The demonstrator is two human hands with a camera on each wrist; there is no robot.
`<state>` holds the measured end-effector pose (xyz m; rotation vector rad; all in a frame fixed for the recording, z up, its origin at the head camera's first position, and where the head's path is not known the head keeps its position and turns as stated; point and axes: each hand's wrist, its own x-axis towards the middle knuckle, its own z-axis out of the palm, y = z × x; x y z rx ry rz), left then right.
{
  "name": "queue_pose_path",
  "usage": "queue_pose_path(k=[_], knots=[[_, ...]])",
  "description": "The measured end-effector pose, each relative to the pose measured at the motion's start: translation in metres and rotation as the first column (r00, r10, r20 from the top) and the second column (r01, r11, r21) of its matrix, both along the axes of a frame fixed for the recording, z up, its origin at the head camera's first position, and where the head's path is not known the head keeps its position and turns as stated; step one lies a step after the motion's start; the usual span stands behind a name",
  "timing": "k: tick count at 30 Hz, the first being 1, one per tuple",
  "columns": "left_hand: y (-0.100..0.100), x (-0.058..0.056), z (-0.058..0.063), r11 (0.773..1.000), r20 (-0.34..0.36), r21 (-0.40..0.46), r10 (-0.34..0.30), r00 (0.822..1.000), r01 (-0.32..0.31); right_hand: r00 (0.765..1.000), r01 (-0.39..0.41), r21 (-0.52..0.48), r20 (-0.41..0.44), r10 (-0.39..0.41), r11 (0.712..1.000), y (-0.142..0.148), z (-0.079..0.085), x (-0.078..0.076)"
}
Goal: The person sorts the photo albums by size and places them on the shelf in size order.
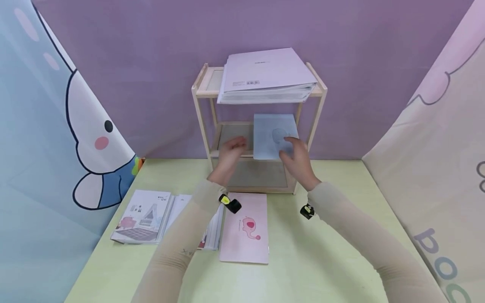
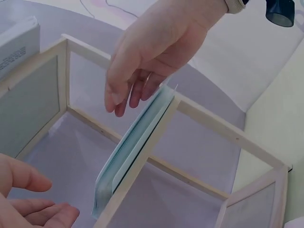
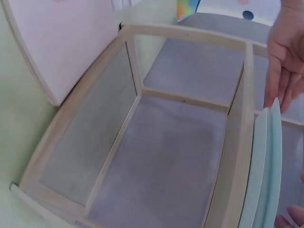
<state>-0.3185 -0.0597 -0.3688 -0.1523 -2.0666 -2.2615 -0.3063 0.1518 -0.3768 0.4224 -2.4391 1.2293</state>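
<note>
Light blue notebooks (image 1: pixel 265 139) with a drawing on the top cover lie flat on the right part of the rack's middle shelf. In the left wrist view, their layered edges (image 2: pixel 137 137) show along the shelf's wooden rail. My right hand (image 1: pixel 300 163) is at their right side, its relaxed fingers and thumb spread above the cover. To their left, my left hand (image 1: pixel 230 158) hovers before the shelf with loosely extended fingers. The right wrist view has the left hand's fingers (image 3: pixel 285 85) close to the notebooks' corner. Neither hand grips anything.
A thick stack of white-covered books (image 1: pixel 269 71) lies on the top shelf of the wooden rack (image 1: pixel 202 118). On the table before it are a pink elephant notebook (image 1: pixel 246 248) and books (image 1: pixel 145 214) at the left, partly behind my left sleeve. Printed curtains hang on both sides.
</note>
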Motion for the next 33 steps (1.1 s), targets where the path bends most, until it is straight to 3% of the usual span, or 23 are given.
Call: queue_pose_path(k=[5, 10, 18, 25, 29, 33], knots=[[-0.008, 0.013, -0.007, 1.000, -0.011, 0.018, -0.009, 1.000, 0.010, 1.000, 0.001, -0.059, -0.008, -0.001, 0.998, 0.005, -0.005, 0.014], [-0.015, 0.024, -0.016, 0.999, -0.029, 0.029, 0.027, 0.999, -0.027, 1.000, -0.023, -0.146, -0.024, 0.020, 0.989, 0.012, -0.010, 0.024], [-0.027, 0.045, -0.035, 0.992, -0.061, 0.013, 0.125, 0.990, -0.125, 0.993, -0.117, -0.324, -0.049, 0.107, 0.939, 0.017, -0.023, 0.044], [-0.041, 0.060, -0.061, 0.990, -0.024, -0.067, 0.120, 0.993, -0.121, 0.992, -0.125, -0.378, -0.023, 0.125, 0.917, 0.006, -0.021, 0.078], [-0.047, 0.062, -0.074, 0.983, 0.001, -0.097, 0.158, 0.987, -0.157, 0.990, -0.124, -0.374, 0.011, 0.138, 0.919, 0.005, -0.036, 0.080], [-0.049, 0.064, -0.089, 0.984, 0.043, -0.098, 0.157, 0.987, -0.152, 0.985, -0.112, -0.375, 0.077, 0.151, 0.920, 0.006, -0.059, 0.075]])
